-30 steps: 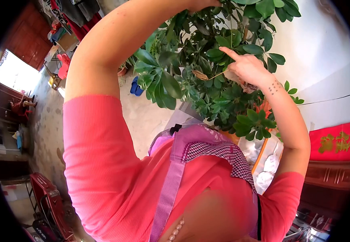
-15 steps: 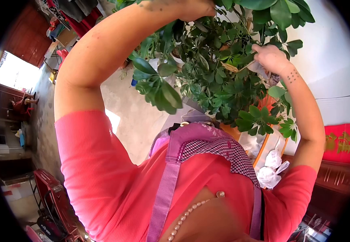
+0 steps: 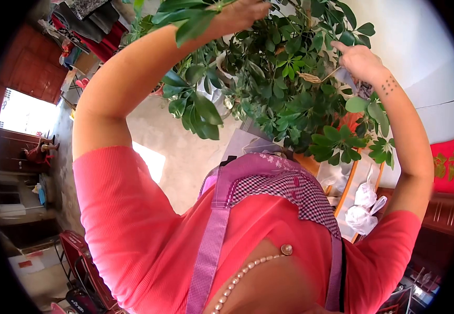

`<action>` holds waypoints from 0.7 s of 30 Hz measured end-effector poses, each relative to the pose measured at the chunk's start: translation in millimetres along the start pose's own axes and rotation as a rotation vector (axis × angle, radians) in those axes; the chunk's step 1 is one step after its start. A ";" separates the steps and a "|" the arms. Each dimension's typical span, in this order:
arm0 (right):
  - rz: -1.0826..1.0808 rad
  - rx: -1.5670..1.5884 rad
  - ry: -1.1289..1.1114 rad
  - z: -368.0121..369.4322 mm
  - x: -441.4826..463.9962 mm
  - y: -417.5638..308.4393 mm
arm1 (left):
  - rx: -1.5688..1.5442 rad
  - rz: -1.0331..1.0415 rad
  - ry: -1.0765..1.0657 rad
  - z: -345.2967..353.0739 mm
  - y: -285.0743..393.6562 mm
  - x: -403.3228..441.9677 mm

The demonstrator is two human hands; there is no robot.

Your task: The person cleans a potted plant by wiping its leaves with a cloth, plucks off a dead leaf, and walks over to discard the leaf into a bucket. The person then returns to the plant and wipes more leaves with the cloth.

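A leafy green potted plant (image 3: 289,99) with glossy leaves fills the upper middle of the head view. My left hand (image 3: 241,15) is at the top edge among its leaves, fingers stretched out and nothing visible in them. Leaves hide part of that wrist. On the plant's right side, my right hand (image 3: 362,62) is curled with the index finger pointing out towards the leaves. A greyish patterned cloth (image 3: 362,88) shows beneath it, apparently held in the palm. A tan string-like strand (image 3: 310,78) hangs in the foliage just left of this hand.
White plastic bags (image 3: 363,217) hang by an orange-edged rack on the right. A red banner (image 3: 449,166) is on the right wall. Hanging clothes (image 3: 93,23) are at upper left, a bright doorway (image 3: 28,112) at far left, and a red chair-like frame (image 3: 80,261) at lower left.
My left hand has drawn back slightly left, and its fingers now show. The right hand is a little further right, with its index finger extended. The whole view has shifted slightly.
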State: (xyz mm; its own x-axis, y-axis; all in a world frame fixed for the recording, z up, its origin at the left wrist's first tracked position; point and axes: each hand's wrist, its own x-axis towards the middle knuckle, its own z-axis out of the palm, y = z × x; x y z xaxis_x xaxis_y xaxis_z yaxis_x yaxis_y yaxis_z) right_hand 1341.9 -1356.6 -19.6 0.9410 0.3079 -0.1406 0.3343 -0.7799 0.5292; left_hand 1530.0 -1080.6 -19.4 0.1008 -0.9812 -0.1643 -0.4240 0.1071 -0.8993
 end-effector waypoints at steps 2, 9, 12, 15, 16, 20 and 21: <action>-0.004 0.070 0.019 1.2 1.6 -0.1 | 0.059 0.114 0.315 5.8 22.7 -6.8; -0.020 0.543 0.106 15.6 3.3 -12.3 | -1.093 -0.069 0.088 47.6 143.6 46.1; 0.007 0.639 0.144 9.5 -5.0 -27.1 | -1.236 -0.202 -0.063 67.2 156.9 53.4; 0.024 0.658 0.192 17.8 -9.1 -32.2 | -1.312 -0.299 -0.204 87.3 154.8 55.4; 0.032 0.661 0.212 18.4 -9.7 -34.3 | -1.324 -0.325 -0.236 91.8 156.3 55.5; 0.452 1.066 0.253 2.8 -26.1 -54.5 | -1.368 -0.416 -0.374 108.1 153.4 60.9; 0.431 1.036 0.311 9.6 -22.6 -54.1 | -1.376 -0.430 -0.401 110.4 154.2 61.1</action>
State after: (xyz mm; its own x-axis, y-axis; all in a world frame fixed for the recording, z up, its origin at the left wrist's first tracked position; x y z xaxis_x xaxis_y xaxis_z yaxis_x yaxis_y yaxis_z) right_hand 1303.1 -1326.6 -53.1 0.9816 -0.0833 0.1720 0.0085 -0.8801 -0.4747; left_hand 1570.2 -1106.3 -212.9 0.5717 -0.7653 -0.2957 -0.7690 -0.6255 0.1319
